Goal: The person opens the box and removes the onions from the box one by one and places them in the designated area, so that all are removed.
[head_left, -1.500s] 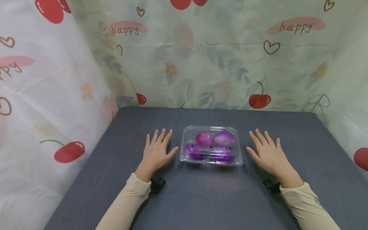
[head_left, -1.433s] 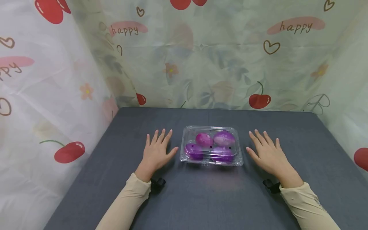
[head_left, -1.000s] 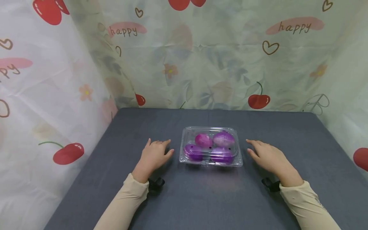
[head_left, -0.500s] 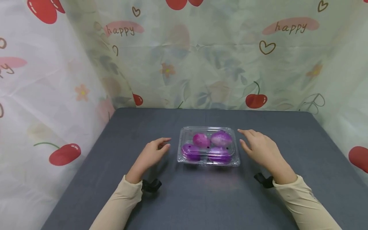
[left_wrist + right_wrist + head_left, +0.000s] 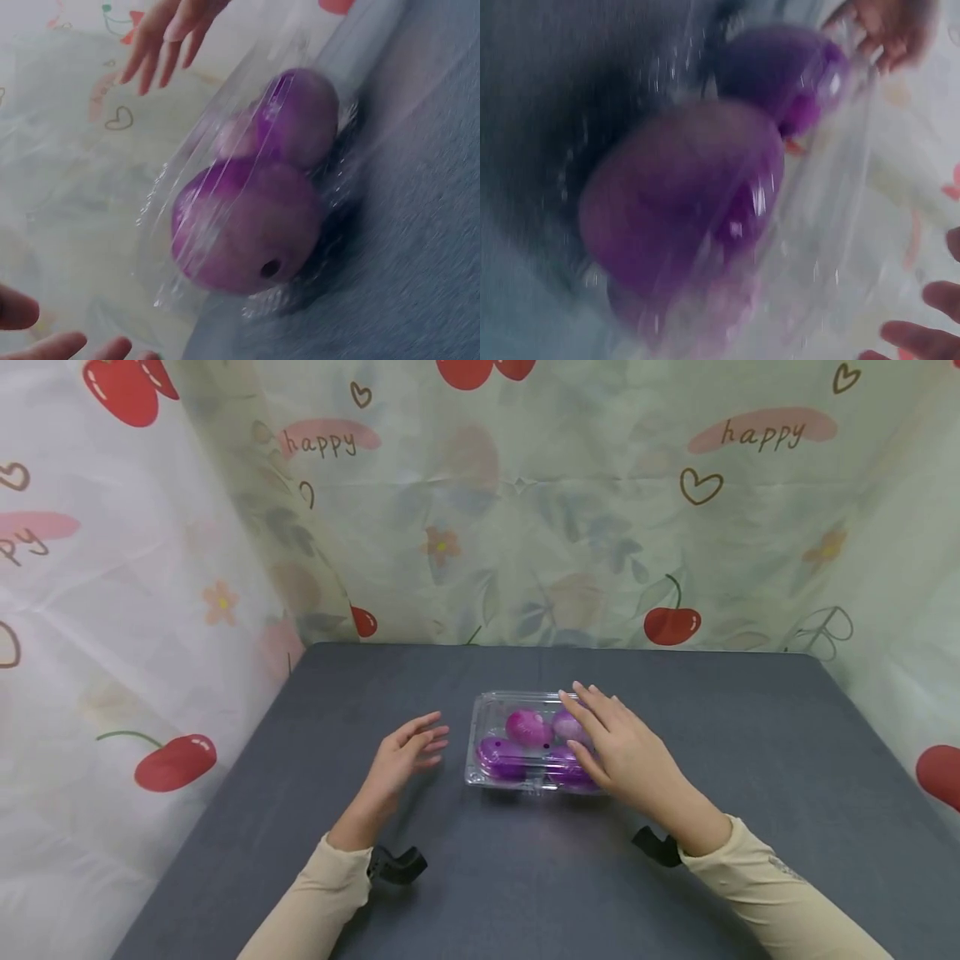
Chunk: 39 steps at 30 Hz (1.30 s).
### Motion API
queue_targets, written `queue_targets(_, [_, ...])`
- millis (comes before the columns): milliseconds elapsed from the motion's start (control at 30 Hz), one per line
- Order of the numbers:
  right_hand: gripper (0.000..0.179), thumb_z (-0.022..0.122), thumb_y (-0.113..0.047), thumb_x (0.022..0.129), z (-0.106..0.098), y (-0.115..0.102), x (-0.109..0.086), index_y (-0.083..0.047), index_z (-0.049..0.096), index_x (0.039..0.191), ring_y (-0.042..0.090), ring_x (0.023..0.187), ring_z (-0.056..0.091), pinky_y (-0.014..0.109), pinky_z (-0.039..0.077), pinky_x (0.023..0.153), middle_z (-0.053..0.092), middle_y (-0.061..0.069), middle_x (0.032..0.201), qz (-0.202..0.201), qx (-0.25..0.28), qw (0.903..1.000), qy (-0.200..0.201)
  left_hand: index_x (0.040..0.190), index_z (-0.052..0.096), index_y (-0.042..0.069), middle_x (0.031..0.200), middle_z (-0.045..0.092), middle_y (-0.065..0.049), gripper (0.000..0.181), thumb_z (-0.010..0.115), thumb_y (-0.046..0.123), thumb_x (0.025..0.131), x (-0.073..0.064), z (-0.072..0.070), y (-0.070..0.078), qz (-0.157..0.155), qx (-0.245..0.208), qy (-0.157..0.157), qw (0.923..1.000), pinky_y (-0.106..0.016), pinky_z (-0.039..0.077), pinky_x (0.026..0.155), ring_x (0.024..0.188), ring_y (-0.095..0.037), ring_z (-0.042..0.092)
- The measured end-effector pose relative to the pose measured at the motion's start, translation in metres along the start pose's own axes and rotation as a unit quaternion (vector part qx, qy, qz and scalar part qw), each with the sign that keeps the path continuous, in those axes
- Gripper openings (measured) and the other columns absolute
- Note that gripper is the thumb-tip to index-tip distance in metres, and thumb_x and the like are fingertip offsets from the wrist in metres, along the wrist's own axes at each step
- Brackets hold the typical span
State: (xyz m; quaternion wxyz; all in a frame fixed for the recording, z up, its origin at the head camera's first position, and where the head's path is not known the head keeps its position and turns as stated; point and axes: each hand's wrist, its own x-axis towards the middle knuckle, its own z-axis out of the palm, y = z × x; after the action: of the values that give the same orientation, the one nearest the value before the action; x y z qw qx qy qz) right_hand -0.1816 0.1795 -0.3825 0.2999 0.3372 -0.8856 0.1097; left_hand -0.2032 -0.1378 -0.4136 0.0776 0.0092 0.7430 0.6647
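Observation:
A clear plastic clamshell box (image 5: 495, 785) stands closed on the table, holding several glossy, rounded purple and pink pieces (image 5: 501, 758). In the left wrist view, one purple piece (image 5: 247, 225) has a small dark hole at its end. My right hand (image 5: 630, 756) is over the box's right side with fingers spread and covers part of it; whether it touches the lid I cannot tell. To the box's left, my left hand (image 5: 397, 762) is apart from it, held sideways with loosely bent fingers and nothing in them. The right wrist view is blurred, showing a large purple piece (image 5: 690, 195) through the plastic.
The table (image 5: 540, 885) has a dark grey top. Behind it and at both sides hangs a pale curtain (image 5: 517, 527) printed with cherries, hearts and the word "happy". Black straps (image 5: 397, 865) are worn at both wrists, below cream sleeves (image 5: 315, 902).
Both hands lay flat beside the box, then lifted. My right hand has moved left over the box's right side; my left hand has turned onto its side. The box has not moved.

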Motion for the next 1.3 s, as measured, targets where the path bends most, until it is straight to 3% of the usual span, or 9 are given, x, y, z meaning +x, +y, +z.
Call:
queue_targets(300, [0.055,0.039,-0.041,0.102,0.023,-0.023,0.007,-0.006,0.044,0.144,0.038,0.134,0.043,0.054,0.039,0.11,0.044,0.018,0.147,-0.048,0.034,0.9982,0.008,0.142,0.045,0.006,0.141,0.049,-0.023,0.04,0.042,0.013,0.103,0.002,0.009,-0.01,-0.033,-0.096,0.005,0.9948,-0.046,0.049,0.101,0.126,-0.036,0.052])
queue_targets(667, [0.057,0.056,-0.033,0.094,0.045,-0.05,0.017,-0.007,0.045,0.144,0.034,0.138,0.04,0.053,0.038,0.111,0.043,0.015,0.149,-0.094,0.025,0.9951,-0.014,0.144,0.042,0.003,0.139,0.052,-0.023,0.043,0.043,0.011,0.102,0.003,0.017,-0.021,-0.066,-0.091,-0.011,0.9936,-0.045,0.053,0.097,0.12,-0.033,0.058])
queue_targets(1100, [0.062,0.063,-0.034,0.091,0.063,-0.067,0.021,-0.011,0.044,0.146,0.031,0.14,0.038,0.049,0.035,0.114,0.045,0.013,0.148,-0.096,0.001,0.9934,-0.063,0.14,0.048,0.004,0.135,0.055,-0.022,0.042,0.053,0.013,0.099,-0.002,0.023,-0.027,-0.071,-0.093,-0.034,0.9926,-0.041,0.053,0.097,0.112,-0.024,0.063])
queue_targets(1300, [0.063,0.066,-0.034,0.088,0.068,-0.069,0.023,-0.009,0.047,0.143,0.034,0.135,0.044,0.052,0.038,0.111,0.049,0.014,0.144,-0.086,-0.004,0.9948,-0.056,0.139,0.049,0.004,0.133,0.056,-0.02,0.041,0.055,0.011,0.099,-0.002,0.025,-0.029,-0.076,-0.107,-0.044,0.9904,-0.04,0.053,0.097,0.104,-0.017,0.064])
